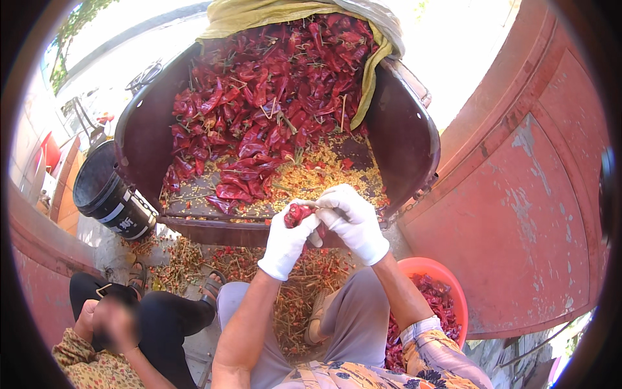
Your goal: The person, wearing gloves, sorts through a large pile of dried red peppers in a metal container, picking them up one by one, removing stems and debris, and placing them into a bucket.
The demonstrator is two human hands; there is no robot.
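Note:
A wrinkled dried red chili pepper (298, 214) is held in my white-gloved left hand (282, 246), its fingers curled round the pod. My white-gloved right hand (355, 223) meets it from the other side, thumb and fingers pinched on the stem end. Both hands are over the near edge of a dark brown cart bed (405, 123). In the bed lies a large heap of dried red chili peppers (265, 97), some with stems attached. Loose yellow seeds (324, 168) cover the floor of the bed close beyond my hands.
A pink basin (462, 301) of red peppers stands by my right leg. Stems and red scraps (298, 305) litter the ground between my legs. To the left are a black bucket (97, 185) and a seated person (155, 324). A yellow cloth (246, 16) drapes the heap's far end; red metal doors (499, 214) flank the right.

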